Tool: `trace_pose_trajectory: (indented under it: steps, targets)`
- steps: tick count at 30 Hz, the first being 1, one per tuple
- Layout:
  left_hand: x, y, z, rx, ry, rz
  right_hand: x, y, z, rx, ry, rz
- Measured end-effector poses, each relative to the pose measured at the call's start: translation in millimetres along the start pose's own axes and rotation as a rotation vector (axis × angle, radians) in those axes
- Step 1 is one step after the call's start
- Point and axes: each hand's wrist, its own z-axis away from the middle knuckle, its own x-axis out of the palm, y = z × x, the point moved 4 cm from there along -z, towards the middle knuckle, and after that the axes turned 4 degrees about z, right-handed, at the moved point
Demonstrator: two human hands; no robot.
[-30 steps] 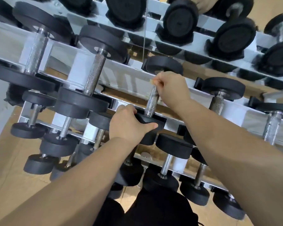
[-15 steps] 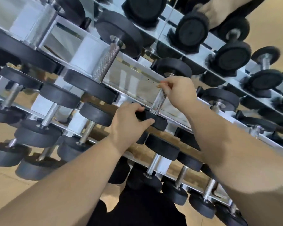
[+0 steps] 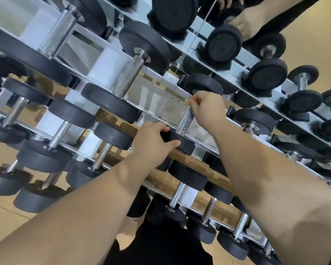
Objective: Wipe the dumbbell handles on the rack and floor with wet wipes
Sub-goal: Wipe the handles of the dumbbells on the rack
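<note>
dumbbell (image 3: 183,125) on middle tier of rack (image 3: 155,107), right of centre. left hand (image 3: 151,144) clamped over its near head (image 3: 184,144), steadying. right hand (image 3: 208,109) curled at far end of knurled handle (image 3: 187,117), pinching small pale scrap, likely wipe (image 3: 185,100), mostly hidden.

risks:
- scrap tiny: knurling may snag or tear it, bare fingers rub steel instead.
- near half of handle could get missed.
- if left hand slackens, dumbbell may roll and trap fingers against rail.
</note>
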Motion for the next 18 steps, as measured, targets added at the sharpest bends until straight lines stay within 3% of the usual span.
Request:
trace_pose_trajectory:
  steps: [4,11,15,18]
  targets:
    - [-12,12,9,0.004,-0.082,-0.09,20,-18,41,-0.052,-0.314,-0.042]
    - [-72,-7,50,-0.055,-0.068,0.222,-20,-58,113,0.168,-0.043,-0.646]
    - [-122,-21,80,-0.052,-0.16,0.411,-29,-136,164,0.165,-0.06,-0.807]
    - [-161,-31,102,-0.02,-0.209,0.528,-25,-198,196,0.084,-0.052,-0.78]
